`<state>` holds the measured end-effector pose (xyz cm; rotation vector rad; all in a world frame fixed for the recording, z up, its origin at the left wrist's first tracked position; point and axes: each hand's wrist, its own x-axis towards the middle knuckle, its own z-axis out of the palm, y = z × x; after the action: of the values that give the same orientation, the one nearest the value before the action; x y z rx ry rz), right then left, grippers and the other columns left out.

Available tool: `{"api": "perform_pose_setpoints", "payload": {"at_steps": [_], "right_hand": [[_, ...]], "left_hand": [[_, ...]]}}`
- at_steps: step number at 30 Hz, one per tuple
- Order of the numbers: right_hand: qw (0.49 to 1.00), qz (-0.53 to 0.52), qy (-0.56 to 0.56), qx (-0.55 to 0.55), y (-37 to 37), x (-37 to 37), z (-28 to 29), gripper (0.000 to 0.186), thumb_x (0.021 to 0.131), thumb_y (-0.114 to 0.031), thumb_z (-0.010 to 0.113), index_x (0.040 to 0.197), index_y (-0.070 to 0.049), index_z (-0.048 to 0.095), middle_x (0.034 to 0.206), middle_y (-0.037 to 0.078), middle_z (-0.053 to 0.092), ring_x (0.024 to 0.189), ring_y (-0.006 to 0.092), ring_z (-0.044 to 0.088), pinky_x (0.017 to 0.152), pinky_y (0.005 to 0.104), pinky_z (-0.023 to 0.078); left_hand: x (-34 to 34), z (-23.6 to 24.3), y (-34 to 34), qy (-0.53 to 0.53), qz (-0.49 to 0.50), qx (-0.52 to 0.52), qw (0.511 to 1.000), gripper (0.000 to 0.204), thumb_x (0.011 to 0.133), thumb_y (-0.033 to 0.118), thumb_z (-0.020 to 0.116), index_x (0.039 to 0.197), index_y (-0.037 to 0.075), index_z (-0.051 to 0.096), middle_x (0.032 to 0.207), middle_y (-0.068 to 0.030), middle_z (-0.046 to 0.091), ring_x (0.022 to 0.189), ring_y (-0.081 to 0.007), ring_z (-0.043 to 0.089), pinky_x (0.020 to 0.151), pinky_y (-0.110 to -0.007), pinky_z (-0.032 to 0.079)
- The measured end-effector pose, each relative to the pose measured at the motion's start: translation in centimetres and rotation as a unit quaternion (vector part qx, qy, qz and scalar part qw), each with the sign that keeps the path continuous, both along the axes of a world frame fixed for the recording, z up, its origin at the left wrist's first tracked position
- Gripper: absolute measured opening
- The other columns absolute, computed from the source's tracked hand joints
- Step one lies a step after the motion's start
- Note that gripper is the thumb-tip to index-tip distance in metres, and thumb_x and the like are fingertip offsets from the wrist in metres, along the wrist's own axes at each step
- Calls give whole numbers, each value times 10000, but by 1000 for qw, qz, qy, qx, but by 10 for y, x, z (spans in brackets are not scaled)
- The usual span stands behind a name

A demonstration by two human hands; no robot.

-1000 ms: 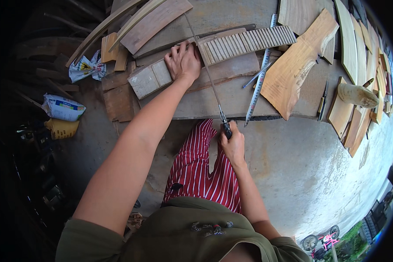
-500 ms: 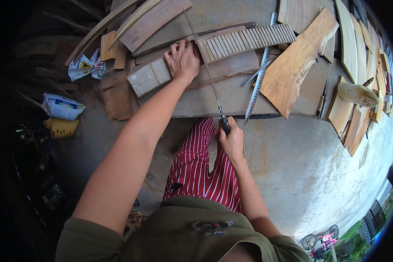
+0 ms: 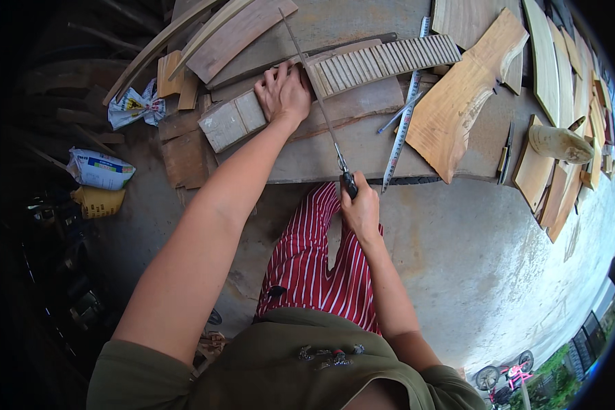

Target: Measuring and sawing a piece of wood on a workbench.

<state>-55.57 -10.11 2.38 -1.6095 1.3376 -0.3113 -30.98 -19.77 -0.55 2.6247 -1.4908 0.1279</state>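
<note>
Steel, thin and long: the saw [image 3: 318,102] runs from the right hand [image 3: 361,208], fist clamped round its dark handle off the slab's [image 3: 362,147] near edge, up across to the far side, where its blade sits in the strip [image 3: 379,63]. The left hand [image 3: 282,92] lies flat, fingers spread, pressing the strip's left end, just beside the blade. That closeness looks like the risk: a jump out of the kerf could catch those fingers, and a narrow blade may buckle if pushed askew. The strip is pale wood, cut into even ribs like a comb. The slab is grey, weathered and flat. A steel rule [image 3: 402,123] lies right of the saw, a raw, wavy-edged board [image 3: 461,102] beyond.
</note>
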Motion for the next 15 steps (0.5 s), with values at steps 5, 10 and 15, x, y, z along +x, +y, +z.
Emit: {"api": "perform_pose_setpoints", "payload": {"at_steps": [5,10,15], "right_hand": [[1000,1,-9,1,7,-6,5,159,909,-164,620,932,-24,550,718,285,626,740,500,636,659,569,489],[999,-18,-21,-44,-60,59,-12,197,925,-203,616,942,-15,560,746,306,628,760,517,629,685,578,484],[1000,-7,-20,6,-24,28,-1,202,924,-214,620,941,-21,561,749,298,635,769,507,636,683,572,485]], "left_hand": [[-1,5,-3,13,0,3,1000,332,969,326,501,1188,153,679,1361,13,572,1251,-232,466,1053,-445,283],[-8,-1,-9,9,-3,-7,1000,328,973,339,498,1175,159,684,1353,10,577,1234,-235,477,1045,-454,287],[0,1,0,8,4,-14,1000,320,972,334,501,1170,162,685,1340,5,581,1233,-232,474,1042,-450,290]]}}
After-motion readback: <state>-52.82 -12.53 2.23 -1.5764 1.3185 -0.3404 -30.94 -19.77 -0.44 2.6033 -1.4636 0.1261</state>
